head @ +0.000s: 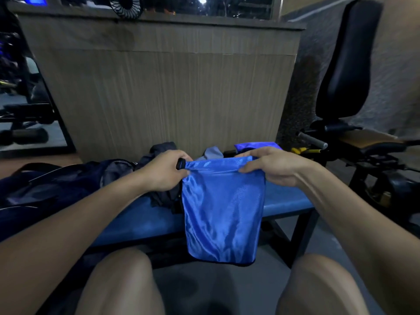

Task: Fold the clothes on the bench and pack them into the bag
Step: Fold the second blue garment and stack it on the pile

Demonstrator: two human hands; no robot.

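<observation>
Both hands were up on the blue bag (223,214), and that was where all the action sat. The left hand (164,170) was curled around the bag's top left corner, thumb and fingers pinching the rolled edge right by a small black buckle (181,165). The right hand (270,167) gripped the top right corner the same way, fingers folded over the rolled rim, thumb tucked beneath. Between them the top edge ran taut and nearly level.

The bag hung straight down from that grip, shiny and creased, its lower end dangling in front of the blue bench (141,226) and between the person's bare knees (123,280). What was inside the bag could not be told from this angle.

On the bench behind the left hand lay a heap of dark clothes (159,153), crumpled and unfolded, spilling down towards the bag's left side. Just beyond the bag's top edge a grey garment (212,153) peeked up, and beside it, further right, a second piece of shiny blue fabric (256,146) rested at the back of the bench. Far left, a dark backpack (56,185) lay slumped on the bench, touching the clothes heap.

Behind everything stood a wooden panel wall (170,87), with a small black fan (127,5) perched on top. Off to the right sat a black padded gym seat (347,64).
</observation>
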